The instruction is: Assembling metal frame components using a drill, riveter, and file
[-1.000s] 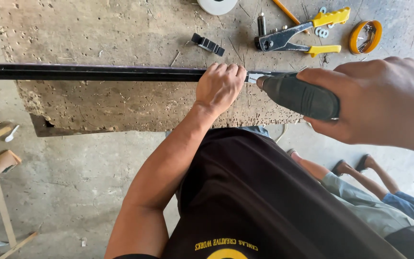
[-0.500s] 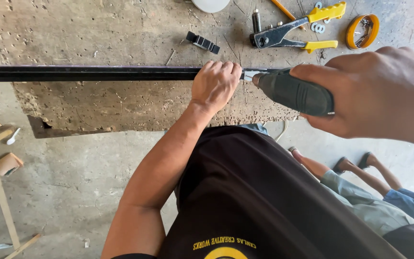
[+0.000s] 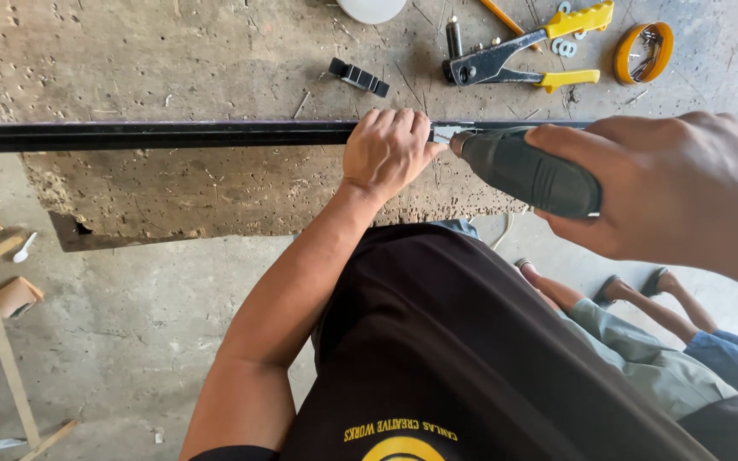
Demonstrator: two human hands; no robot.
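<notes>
While my left hand (image 3: 386, 154) presses down on the long black bar (image 3: 147, 136), its fingers are curled over the top edge and the knuckles face the camera, the forearm running straight up from my dark shirt. That grip is clamped on the bar, which lies flat across the rough worktop (image 3: 215, 60) from the left edge of view to under my right hand (image 3: 676, 192). My right hand comes in from the right, wrist turned inward, its grip wrapped tight around the dark green drill (image 3: 527, 171). I see the drill held nearly level, its nose touching a small silver piece (image 3: 442, 133) on the bar just beside my left fingertips. Farther back on the worktop lie a yellow-handled riveter (image 3: 523, 53), an orange ring (image 3: 642, 51) and a small black clip (image 3: 359, 76).
</notes>
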